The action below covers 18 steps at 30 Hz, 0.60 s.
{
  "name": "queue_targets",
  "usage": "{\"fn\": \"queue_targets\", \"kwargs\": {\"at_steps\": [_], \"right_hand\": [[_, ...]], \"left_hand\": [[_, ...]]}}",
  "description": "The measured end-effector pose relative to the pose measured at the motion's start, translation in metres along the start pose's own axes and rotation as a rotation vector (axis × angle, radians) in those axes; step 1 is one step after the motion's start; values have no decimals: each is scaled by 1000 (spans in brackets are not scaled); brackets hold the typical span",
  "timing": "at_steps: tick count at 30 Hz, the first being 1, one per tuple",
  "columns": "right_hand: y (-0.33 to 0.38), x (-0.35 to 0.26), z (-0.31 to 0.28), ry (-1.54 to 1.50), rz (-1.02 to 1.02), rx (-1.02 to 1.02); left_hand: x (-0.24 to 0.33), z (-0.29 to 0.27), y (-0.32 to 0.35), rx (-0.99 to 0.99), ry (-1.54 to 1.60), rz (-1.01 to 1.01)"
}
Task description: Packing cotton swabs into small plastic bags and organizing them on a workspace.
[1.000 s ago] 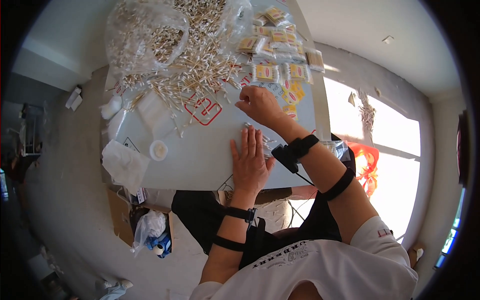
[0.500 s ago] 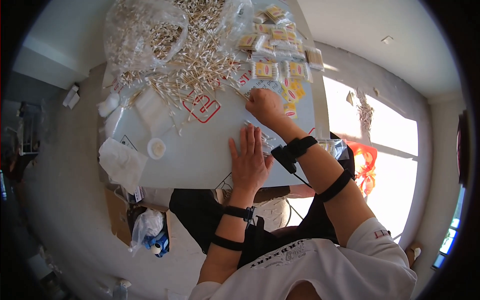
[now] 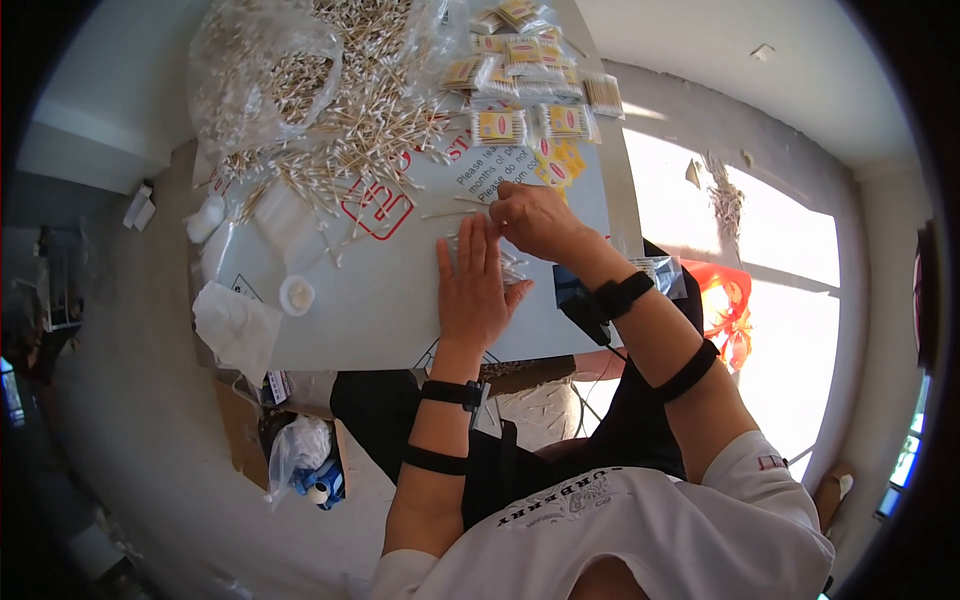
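Our left grip (image 3: pixel 473 300) lies flat by slim, white-tipped swabs (image 3: pixel 512 264); whether our curled right grip (image 3: pixel 538 220) pinches, we cannot tell.

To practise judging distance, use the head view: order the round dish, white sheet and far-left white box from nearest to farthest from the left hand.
1. Round dish: left of the left hand.
2. White sheet: farther left, at the table's edge.
3. Far-left white box: off the table.
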State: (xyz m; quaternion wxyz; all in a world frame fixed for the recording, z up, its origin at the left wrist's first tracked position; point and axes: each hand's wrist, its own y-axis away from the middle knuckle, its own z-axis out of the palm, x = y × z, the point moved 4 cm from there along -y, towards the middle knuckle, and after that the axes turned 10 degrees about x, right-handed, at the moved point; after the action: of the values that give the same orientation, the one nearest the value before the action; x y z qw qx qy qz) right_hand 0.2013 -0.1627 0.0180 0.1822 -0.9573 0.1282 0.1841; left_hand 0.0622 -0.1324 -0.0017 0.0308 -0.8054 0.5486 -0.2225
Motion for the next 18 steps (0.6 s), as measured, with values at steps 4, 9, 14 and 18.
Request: {"fn": "queue_targets", "kwargs": {"at_steps": [4,9,14,18], "right_hand": [[-9,9,2,-152,130,30],[-34,21,11,-258,125,27],[-54,7,22,-152,1,-167],[-69,15,28,-47,-110,-99]], "left_hand": [[-1,2,0,7,-14,11],[1,4,0,10,-26,-11],[0,3,3,13,-48,-19],[9,3,5,-15,-39,-8]]}}
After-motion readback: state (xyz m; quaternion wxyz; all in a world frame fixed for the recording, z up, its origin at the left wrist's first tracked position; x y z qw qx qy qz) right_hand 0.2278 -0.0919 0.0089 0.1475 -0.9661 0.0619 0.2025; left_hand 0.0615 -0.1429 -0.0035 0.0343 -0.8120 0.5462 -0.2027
